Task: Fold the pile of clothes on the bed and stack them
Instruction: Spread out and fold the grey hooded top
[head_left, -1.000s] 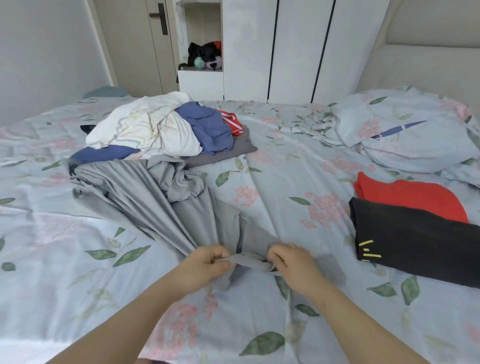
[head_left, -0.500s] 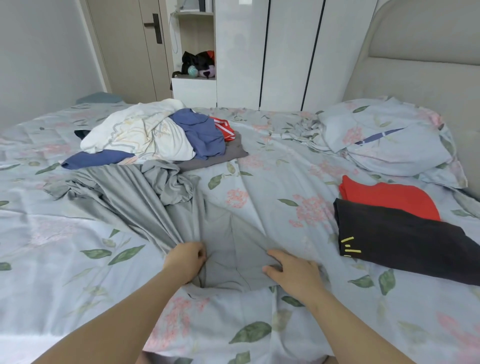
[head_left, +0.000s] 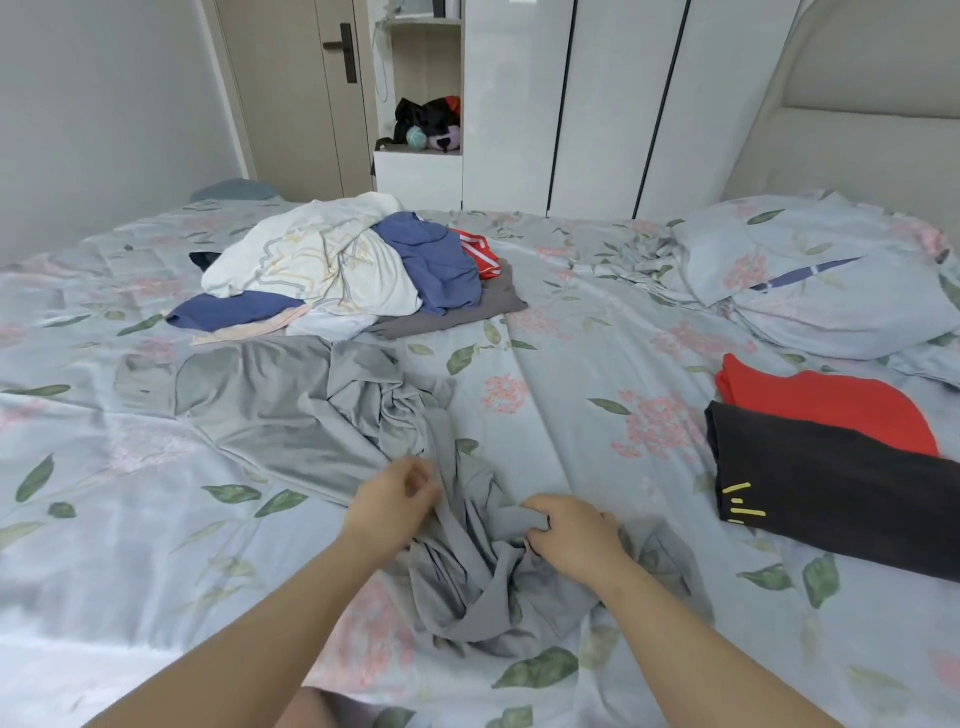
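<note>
Grey garment (head_left: 291, 415) on the bed (head_left: 571, 415): its near end, flat half a second ago, is now bunched under us. Our right hand (head_left: 569, 538) grips a fold; our left hand (head_left: 392, 506) curls at the cloth, grip unclear. We judge folding hasn't started.

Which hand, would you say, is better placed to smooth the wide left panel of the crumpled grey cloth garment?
Left hand, probably: it sits at that panel's near edge, while the right hand grips a bunched fold of the crumpled grey cloth garment.
</note>
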